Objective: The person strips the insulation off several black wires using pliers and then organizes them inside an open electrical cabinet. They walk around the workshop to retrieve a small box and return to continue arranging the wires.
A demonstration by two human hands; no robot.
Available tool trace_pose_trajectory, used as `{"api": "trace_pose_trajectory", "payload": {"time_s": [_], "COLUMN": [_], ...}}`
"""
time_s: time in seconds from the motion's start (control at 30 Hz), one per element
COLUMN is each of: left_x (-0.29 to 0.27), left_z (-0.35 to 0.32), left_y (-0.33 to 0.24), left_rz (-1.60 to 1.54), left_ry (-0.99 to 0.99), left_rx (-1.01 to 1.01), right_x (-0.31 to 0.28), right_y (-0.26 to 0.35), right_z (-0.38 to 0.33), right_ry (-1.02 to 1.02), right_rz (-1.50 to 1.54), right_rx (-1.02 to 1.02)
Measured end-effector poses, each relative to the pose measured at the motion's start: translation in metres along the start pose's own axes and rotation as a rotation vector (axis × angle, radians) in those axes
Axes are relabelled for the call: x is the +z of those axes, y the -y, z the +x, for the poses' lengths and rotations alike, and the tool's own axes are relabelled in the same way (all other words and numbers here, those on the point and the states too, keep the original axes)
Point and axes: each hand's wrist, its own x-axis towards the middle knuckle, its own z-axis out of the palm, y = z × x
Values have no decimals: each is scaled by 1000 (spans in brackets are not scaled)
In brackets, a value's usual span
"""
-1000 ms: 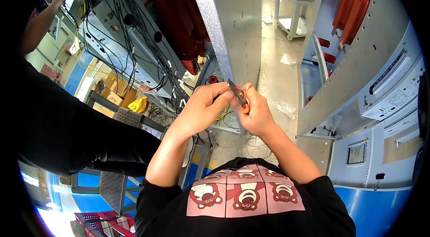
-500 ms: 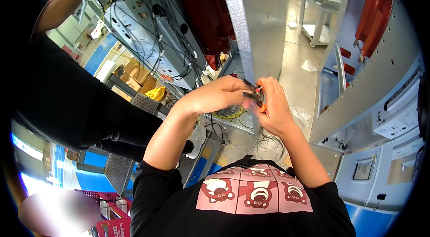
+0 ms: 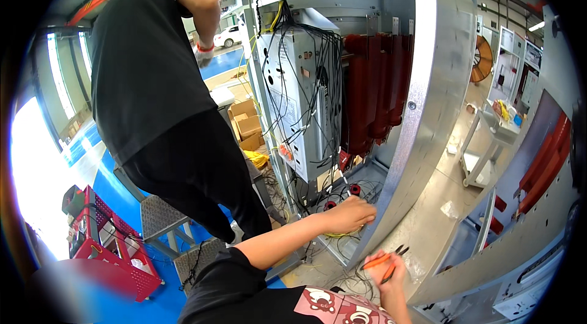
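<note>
My right hand (image 3: 391,273), low in the view, is closed around a pair of pliers (image 3: 378,260) with orange handles and dark jaws that point up and right. Farther up, my left hand (image 3: 350,215) has its fingers curled in at the front post (image 3: 411,134) of an open metal cabinet. What those fingers hold, if anything, is too small to make out. Just beyond the left hand, small red-and-black round parts (image 3: 354,190) sit low in the cabinet. Black wires (image 3: 318,73) hang over a grey metal box (image 3: 284,104) inside, beside dark red insulators (image 3: 370,91).
A co-worker (image 3: 162,67) in dark clothes and a glove stands at the left on metal steps (image 3: 162,217). Loose cables (image 3: 361,281) lie on the floor near my hands. A red perforated cart (image 3: 110,256) is at far left. Another cabinet (image 3: 520,226) and a trolley (image 3: 489,134) stand right.
My hands were together at the pliers and have come apart. The left reaches forward to the cabinet; the right keeps the pliers lower down. The view has tilted up and turned left.
</note>
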Motion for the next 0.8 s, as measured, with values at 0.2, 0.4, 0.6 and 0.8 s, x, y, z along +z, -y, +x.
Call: {"api": "trace_pose_trajectory", "payload": {"time_s": [0.2, 0.4, 0.6, 0.8], "left_x": [45, 72, 136, 189], "left_z": [-16, -34, -80, -97], "left_y": [57, 85, 7, -69], "left_rz": [242, 395, -478, -1156], "left_ry": [-192, -268, -198, -131], "left_rx": [53, -40, -599, -925], "right_x": [-55, -60, -49, -73], "right_y": [-11, -5, -13, -20], "right_z": [-8, -10, -24, -22], "right_ry": [-94, -18, -58, -84], "right_rz": [-141, -380, -665, -852], "right_rx": [295, 278, 186, 129]}}
